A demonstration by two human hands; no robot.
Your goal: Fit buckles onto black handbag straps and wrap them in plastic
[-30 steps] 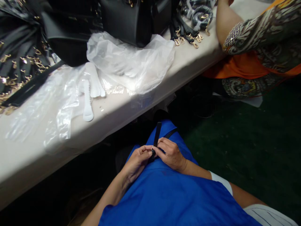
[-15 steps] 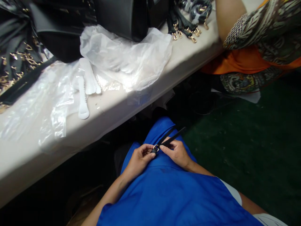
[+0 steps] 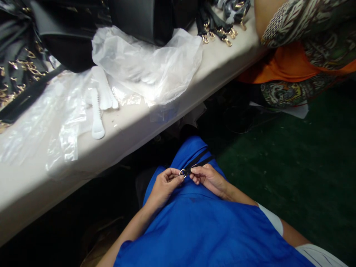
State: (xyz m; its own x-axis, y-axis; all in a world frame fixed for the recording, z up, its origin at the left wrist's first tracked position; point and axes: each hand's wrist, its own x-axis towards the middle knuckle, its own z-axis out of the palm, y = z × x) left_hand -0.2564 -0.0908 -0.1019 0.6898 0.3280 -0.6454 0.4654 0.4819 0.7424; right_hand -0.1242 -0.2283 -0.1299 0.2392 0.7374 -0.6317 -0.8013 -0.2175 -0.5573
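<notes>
A thin black strap (image 3: 197,158) lies over the blue cloth on my lap, its far part in two strands. At its near end is a small gold-coloured metal buckle (image 3: 182,172). My left hand (image 3: 167,183) pinches the strap end at the buckle between thumb and fingers. Just right of the buckle, my right hand (image 3: 210,178) grips the strap between thumb and forefinger, its other fingers curled beneath. The fine details at the buckle are too small to tell.
A pale table (image 3: 128,135) crosses the upper left, bearing a crumpled plastic bag (image 3: 155,66), white serrated strips (image 3: 97,115), black bags (image 3: 139,18) and straps with gold clasps (image 3: 215,26). Another person's patterned sleeve (image 3: 294,26) is at the upper right.
My right hand has shifted its hold on the strap, with its fingers now curled below. The free strap end, raised before, now lies lower against the blue cloth.
</notes>
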